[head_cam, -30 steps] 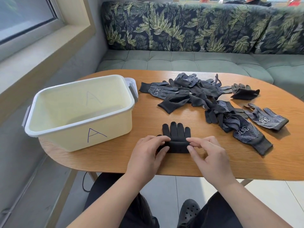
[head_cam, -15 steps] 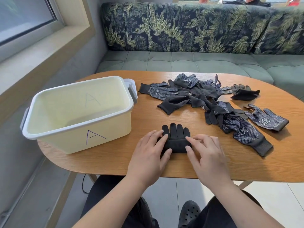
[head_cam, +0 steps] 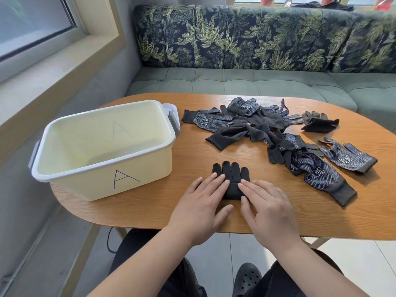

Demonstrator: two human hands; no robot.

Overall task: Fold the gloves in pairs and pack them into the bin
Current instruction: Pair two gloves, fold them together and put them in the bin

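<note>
My left hand (head_cam: 199,209) and right hand (head_cam: 270,211) lie flat on the black glove pair (head_cam: 232,174), pressing down on its folded cuff end. The fingers of both are straight and close together, and neither hand grips anything. My left fingers (head_cam: 214,183) cover the left side of the fold and my right fingers (head_cam: 250,187) the right side, so the two sets of fingertips nearly meet over the middle. The glove's own fingers stick out just past my fingertips, pointing away from me, flat on the wooden table (head_cam: 192,151). The cream bin (head_cam: 150,174), marked with a letter A on its front wall, stands to the left of my left fingers, apart from them. Beyond my right fingers and off to their right sprawls a loose heap of dark gloves (head_cam: 257,127), some with dotted palms. One dotted glove (head_cam: 347,156) lies on its own further right, and a folded dark pair (head_cam: 320,123) sits past it, well away from my fingers
</note>
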